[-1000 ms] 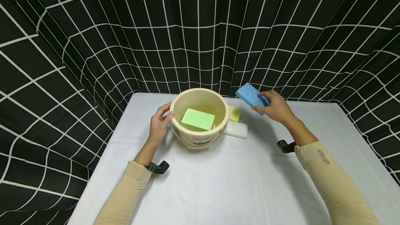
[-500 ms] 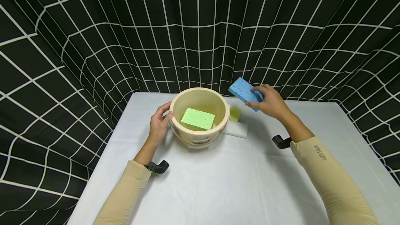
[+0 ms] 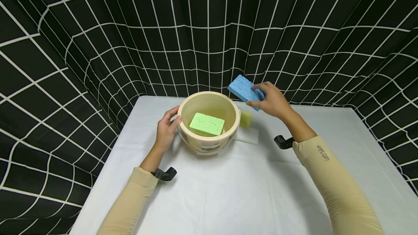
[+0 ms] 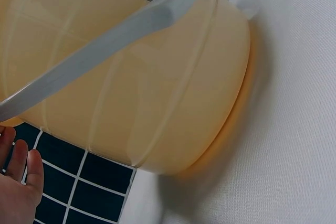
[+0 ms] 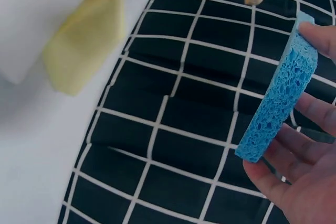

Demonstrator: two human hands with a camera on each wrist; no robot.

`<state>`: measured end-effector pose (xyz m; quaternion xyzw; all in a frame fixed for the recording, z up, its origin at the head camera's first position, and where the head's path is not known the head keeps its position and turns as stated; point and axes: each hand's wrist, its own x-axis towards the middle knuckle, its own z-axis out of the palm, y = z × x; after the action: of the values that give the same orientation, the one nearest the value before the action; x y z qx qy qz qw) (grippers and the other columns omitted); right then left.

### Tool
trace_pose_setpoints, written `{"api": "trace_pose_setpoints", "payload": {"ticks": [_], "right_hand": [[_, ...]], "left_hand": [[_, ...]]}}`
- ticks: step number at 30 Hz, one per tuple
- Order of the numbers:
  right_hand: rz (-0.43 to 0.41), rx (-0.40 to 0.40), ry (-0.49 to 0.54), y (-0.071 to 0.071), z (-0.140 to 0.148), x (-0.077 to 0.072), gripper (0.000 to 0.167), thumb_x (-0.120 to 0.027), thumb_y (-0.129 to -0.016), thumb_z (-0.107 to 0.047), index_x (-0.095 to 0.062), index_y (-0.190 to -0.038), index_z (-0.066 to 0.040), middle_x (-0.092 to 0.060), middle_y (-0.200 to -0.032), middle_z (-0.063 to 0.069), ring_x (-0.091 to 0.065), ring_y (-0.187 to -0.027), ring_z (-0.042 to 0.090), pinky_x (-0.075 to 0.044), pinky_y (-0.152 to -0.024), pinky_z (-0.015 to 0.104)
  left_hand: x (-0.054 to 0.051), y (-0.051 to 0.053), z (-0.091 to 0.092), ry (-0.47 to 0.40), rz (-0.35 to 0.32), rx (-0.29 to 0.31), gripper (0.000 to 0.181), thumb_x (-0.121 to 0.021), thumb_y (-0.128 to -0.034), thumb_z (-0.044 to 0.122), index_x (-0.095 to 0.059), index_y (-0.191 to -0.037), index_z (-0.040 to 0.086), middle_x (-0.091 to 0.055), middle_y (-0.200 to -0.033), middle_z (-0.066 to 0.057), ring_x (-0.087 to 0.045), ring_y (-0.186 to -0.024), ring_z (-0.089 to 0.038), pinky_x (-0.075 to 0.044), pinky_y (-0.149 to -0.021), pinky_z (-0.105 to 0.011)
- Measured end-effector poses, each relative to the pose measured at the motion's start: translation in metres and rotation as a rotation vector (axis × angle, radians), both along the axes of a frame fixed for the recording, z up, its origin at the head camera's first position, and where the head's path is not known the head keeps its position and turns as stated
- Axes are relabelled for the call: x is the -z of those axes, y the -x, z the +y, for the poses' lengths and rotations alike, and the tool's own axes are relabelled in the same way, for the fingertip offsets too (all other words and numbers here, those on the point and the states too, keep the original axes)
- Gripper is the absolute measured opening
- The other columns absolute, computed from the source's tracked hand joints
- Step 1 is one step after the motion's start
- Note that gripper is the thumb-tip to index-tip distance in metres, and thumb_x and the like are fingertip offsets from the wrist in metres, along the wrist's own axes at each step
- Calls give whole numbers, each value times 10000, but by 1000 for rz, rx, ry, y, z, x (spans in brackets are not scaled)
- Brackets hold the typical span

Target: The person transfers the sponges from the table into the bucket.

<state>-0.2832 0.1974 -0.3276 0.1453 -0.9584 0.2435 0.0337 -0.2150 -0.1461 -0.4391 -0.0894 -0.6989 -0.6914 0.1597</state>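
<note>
1 porous blue sponge (image 3: 242, 87) tilts, raised, near 1 upright cream bucket (image 3: 209, 101).

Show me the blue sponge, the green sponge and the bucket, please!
Blue sponge (image 5: 283, 93): right wrist view, the middle of its holey side.
Green sponge (image 3: 207, 123): head view, its top face.
Bucket (image 4: 136, 85): left wrist view, its outside wall.

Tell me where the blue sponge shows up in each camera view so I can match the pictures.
Head: the blue sponge is right of centre, in the right hand, past the upper right of the bucket.
Left wrist: not in it.
Right wrist: at the right, slanted, between thumb and fingers.
Shared landmark: the black curtain with white grid lines, seen in all three views.
</note>
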Motion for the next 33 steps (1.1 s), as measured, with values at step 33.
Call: {"api": "trace_pose_setpoints", "payload": {"ticks": [33], "right_hand": [[39,-168,4,-11,-45,-19,548,-778,-793,-341,-616,-1254,-93,-489,-1385,171,-438,-1270,347,-424,-1062,558]], "left_hand": [[0,1,1,0,1,-12,419,-581,-952,48,-515,-1354,-53,-520,-1372,-200,-471,-1299,-213,-477,-945,-124]]}}
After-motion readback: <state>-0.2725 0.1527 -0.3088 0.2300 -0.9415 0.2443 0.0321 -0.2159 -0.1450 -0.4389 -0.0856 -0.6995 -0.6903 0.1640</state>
